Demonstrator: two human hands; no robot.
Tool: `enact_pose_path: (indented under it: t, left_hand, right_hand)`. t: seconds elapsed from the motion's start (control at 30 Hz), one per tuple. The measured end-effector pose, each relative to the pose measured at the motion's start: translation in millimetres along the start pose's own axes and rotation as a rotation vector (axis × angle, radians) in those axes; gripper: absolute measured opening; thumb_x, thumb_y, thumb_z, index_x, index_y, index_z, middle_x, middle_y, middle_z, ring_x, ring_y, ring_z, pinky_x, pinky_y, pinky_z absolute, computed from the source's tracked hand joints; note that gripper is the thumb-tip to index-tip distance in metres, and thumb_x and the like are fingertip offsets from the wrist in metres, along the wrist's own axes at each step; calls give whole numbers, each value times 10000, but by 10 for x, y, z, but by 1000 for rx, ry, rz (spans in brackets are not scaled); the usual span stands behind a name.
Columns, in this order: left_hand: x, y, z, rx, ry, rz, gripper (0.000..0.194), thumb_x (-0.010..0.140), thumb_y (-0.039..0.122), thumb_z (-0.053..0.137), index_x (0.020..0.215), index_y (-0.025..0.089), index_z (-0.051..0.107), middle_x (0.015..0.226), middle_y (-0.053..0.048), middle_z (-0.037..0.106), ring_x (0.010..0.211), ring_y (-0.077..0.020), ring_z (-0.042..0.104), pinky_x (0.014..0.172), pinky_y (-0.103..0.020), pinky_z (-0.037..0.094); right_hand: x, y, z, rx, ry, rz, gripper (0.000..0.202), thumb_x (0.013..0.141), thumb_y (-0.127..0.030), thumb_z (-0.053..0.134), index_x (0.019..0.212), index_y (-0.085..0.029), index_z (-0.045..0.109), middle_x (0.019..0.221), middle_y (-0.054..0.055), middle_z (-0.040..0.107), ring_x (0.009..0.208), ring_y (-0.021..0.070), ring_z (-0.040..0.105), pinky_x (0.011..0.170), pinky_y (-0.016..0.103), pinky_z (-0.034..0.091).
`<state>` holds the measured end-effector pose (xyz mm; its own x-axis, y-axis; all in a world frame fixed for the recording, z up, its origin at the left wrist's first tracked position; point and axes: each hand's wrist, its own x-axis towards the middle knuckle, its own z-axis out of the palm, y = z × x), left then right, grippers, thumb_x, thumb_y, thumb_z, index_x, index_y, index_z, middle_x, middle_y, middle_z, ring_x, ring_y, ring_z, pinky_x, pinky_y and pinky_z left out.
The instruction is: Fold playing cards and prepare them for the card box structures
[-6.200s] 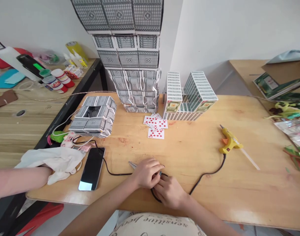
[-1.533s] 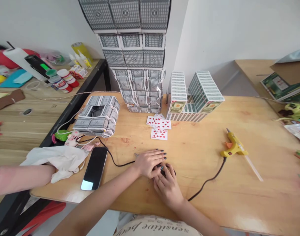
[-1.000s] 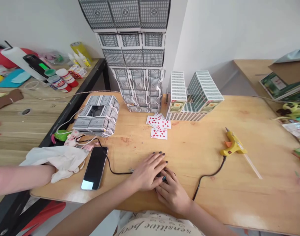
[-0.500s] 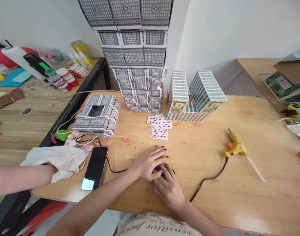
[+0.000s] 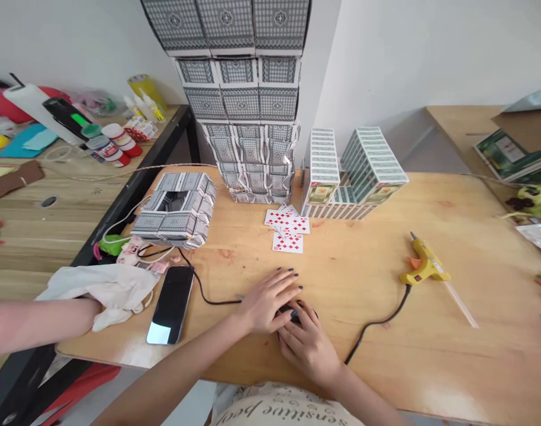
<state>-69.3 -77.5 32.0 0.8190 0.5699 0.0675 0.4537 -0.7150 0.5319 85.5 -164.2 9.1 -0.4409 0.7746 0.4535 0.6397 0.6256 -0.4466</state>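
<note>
One black rounded bundle (image 5: 296,320), prob. cable, lies btwn L hand (image 5: 262,305), fingers almost straight, & R hand (image 5: 310,349), fingers bent. If they grip it, I cannot tell.

On the counter (image 5: 475,236), the phone (image 5: 170,305) lies to the left of the left grip (image 5: 267,305), and the cable (image 5: 217,303) goes between these two. The glue gun (image 5: 424,263) lies to the right of the right grip (image 5: 309,349). Ahead of both are the loose cards (image 5: 288,228); behind these stands the card tower (image 5: 253,106), with the box stack (image 5: 377,168) at its right.
</note>
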Motion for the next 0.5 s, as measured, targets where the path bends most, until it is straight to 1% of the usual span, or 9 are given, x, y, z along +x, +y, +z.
enact_pose_path:
  t: [0.1,0.23,0.27,0.33,0.43,0.5]
  left_hand:
    - [-229,115,30,-36,6,-45,493,849,340,436,1313,172,420,1447,-96,319,1354,-288,223,1095,-494,248]
    - [-468,172,20,-81,111,-153,475,889,253,364,1360,189,345,1457,-82,300,1361,-256,212,1095,-477,266]
    - [-493,177,7,-87,124,-167,475,892,242,357,1364,192,336,1453,-80,307,1360,-251,218,1095,-472,271]
    - [-497,183,-25,-89,103,-163,479,885,257,377,1359,198,348,1445,-79,325,1353,-256,235,1094,-470,275]
    - [-431,166,-83,-78,33,-101,478,860,315,426,1324,202,407,1433,-81,346,1343,-278,256,1092,-481,270]
    - [-391,127,-124,-73,27,-80,475,855,337,430,1310,200,427,1428,-86,355,1340,-283,263,1089,-487,268]
  right_hand:
    - [-84,-44,-23,5,-36,-66,217,801,-192,547,998,-199,637,866,47,685,1103,292,515,952,538,399]
    - [-92,-99,20,-2,-77,-126,273,814,-233,549,1078,-207,613,995,54,675,1118,286,498,968,531,385]
    - [-70,-110,49,3,-87,-140,267,817,-240,549,1073,-205,615,1004,54,672,1123,289,491,971,534,379]
    - [-5,-133,130,16,-103,-176,221,819,-245,547,1018,-205,634,967,55,674,1113,293,488,973,553,361]
    - [126,-169,270,-8,-86,-211,190,817,-240,540,966,-195,648,936,76,669,1065,306,500,959,605,326]
    - [215,-192,347,-36,-72,-202,211,811,-230,538,983,-179,649,955,94,664,1027,311,509,946,610,328]
